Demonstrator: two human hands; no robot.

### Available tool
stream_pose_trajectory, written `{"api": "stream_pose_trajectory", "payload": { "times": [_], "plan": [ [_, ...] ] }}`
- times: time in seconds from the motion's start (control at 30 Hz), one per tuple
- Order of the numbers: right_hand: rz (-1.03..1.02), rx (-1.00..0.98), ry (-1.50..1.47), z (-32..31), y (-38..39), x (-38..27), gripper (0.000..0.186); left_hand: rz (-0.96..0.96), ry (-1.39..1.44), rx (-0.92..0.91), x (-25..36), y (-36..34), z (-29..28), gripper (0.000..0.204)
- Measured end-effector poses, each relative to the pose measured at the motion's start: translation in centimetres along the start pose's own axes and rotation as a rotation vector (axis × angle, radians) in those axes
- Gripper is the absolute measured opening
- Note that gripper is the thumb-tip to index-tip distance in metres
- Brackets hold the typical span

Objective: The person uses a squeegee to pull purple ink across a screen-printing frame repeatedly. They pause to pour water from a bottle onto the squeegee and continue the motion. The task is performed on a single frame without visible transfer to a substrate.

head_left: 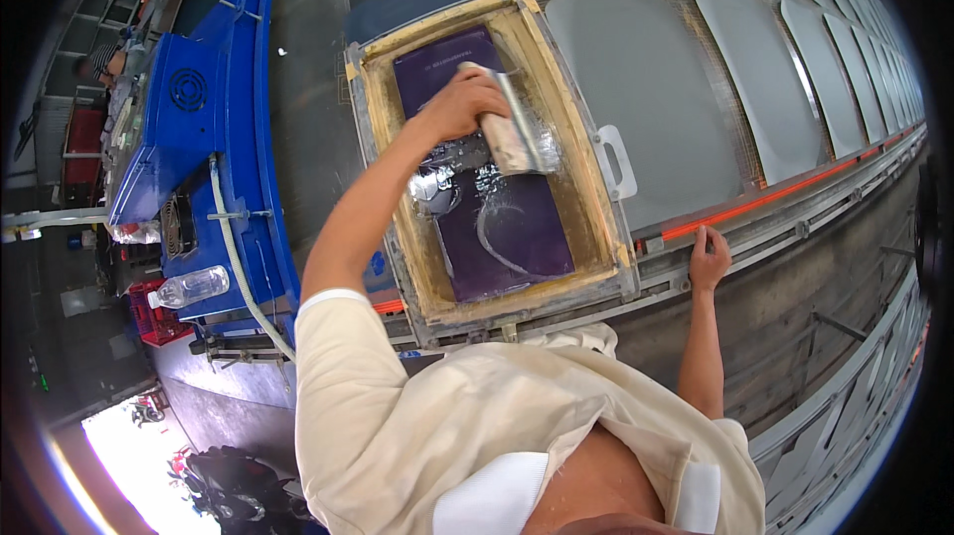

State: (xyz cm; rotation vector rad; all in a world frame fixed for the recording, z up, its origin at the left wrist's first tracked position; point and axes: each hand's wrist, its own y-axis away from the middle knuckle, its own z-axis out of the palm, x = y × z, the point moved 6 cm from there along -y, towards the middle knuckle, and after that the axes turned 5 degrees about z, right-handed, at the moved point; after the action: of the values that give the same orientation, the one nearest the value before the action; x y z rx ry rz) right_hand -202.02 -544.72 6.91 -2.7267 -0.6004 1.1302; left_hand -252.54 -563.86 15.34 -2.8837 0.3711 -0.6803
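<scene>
My left hand (463, 104) is closed around the wooden handle of a squeegee (507, 143). The squeegee's blade side rests on the screen inside a screen-printing frame (624, 277) with yellowed inner borders. Dark purple areas (507, 237) show through the screen, above and below the squeegee. Glossy wet liquid (437, 189) lies beside the blade, and a pale curved streak marks the lower purple area. To the right of the frame, my right hand (709, 259) is beside the red-edged rail, its fingers pinched together. Whatever they hold, if anything, is too small to make out.
A white handle (618, 162) sticks out from the frame's right side. Rows of grey rounded panels (636, 98) lie on the long table to the right. At left stands a blue machine (194, 108) with a hose (229, 247) and a plastic bottle (191, 287). Another person (107, 63) is far left.
</scene>
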Motion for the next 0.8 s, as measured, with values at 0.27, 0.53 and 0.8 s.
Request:
{"api": "stream_pose_trajectory", "payload": {
  "times": [0.27,0.53,0.8],
  "plan": [
    [0.020,-0.034,0.019,0.4,-0.1,0.6,0.017,-0.415,-0.234,-0.023,2.1,5.4,-5.7,0.024],
    [-0.013,-0.062,0.035,0.7,-0.1,0.9,0.018,-0.689,-0.309,0.148,2.2,7.3,-2.4,0.023],
    [-0.002,-0.066,0.029,0.4,-0.2,0.5,0.017,-0.654,-0.203,0.055,2.3,6.8,-3.6,0.027]
  ]
}}
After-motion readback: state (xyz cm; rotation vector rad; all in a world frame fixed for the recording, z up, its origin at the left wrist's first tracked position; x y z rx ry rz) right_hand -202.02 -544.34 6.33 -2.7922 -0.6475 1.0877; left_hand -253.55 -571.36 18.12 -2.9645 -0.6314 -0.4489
